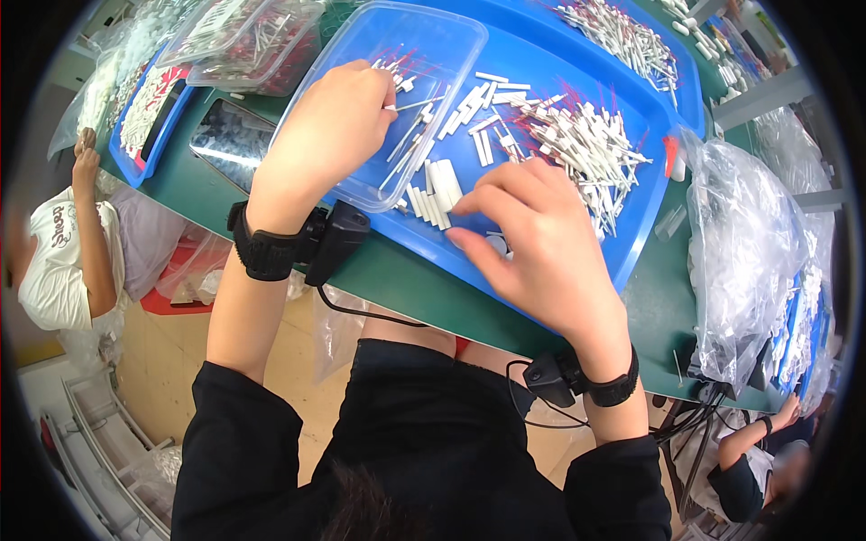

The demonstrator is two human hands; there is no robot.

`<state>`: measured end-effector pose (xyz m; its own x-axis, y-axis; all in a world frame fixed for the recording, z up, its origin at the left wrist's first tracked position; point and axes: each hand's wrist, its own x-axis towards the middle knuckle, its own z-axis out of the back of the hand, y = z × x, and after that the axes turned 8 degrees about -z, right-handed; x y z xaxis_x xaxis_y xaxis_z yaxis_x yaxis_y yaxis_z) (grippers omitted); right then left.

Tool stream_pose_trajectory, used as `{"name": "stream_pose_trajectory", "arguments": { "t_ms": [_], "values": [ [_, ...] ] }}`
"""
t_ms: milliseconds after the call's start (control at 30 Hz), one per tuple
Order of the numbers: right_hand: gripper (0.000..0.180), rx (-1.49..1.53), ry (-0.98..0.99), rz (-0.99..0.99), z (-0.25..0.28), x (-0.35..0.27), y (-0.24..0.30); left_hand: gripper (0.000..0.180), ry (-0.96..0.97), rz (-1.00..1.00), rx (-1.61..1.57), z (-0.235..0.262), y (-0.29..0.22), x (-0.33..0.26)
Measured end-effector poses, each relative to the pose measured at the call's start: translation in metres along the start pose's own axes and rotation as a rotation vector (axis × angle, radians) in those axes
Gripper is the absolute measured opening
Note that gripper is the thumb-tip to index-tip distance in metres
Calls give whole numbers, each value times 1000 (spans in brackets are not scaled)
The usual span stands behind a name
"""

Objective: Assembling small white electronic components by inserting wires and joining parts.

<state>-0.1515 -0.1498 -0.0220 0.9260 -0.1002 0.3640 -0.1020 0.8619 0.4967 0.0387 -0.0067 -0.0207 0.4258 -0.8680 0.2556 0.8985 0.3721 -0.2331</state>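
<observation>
My left hand (336,126) is over a clear plastic box (383,20), its fingers pinched at one end of a thin white rod (417,104). More thin rods and small white pieces with red wires (397,68) lie in the box. My right hand (546,234) hovers over the blue tray (433,252), thumb and index finger apart with nothing visible between them. Close to its fingertips are thick white cylinders (444,183) and a row of short white tubes (427,207). A heap of white pieces with red wires (586,149) lies beyond that hand.
Another blue tray with white rods (622,41) stands behind. A dark phone (233,140) and stacked clear boxes (257,59) are at the left on the green table (189,185). Plastic bags (744,243) stand right. Other people (72,243) sit at both sides.
</observation>
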Motion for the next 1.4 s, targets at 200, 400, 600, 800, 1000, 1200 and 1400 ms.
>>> {"name": "stream_pose_trajectory", "arguments": {
  "t_ms": [200,400,600,800,1000,1200,1400],
  "values": [
    [18,-141,17,27,-14,4,9,12,-234,-35,-141,11,-14,-5],
    [28,-311,-23,-148,-12,5,18,12,-367,-17,-317,19,-32,-15],
    [24,-347,-86,-268,-34,8,33,10,-401,56,-377,24,-47,-23],
    [8,-335,-140,-234,-39,16,34,11,-406,45,-536,25,-58,-34],
    [10,-380,-119,-345,-51,28,36,11,-542,-53,-593,10,-54,-36],
    [14,-143,-201,-313,-16,16,23,10,-568,28,-690,13,-56,-46],
    [15,563,-136,-391,36,7,-6,13,-531,-68,-594,11,-63,-42]
  ]
}}
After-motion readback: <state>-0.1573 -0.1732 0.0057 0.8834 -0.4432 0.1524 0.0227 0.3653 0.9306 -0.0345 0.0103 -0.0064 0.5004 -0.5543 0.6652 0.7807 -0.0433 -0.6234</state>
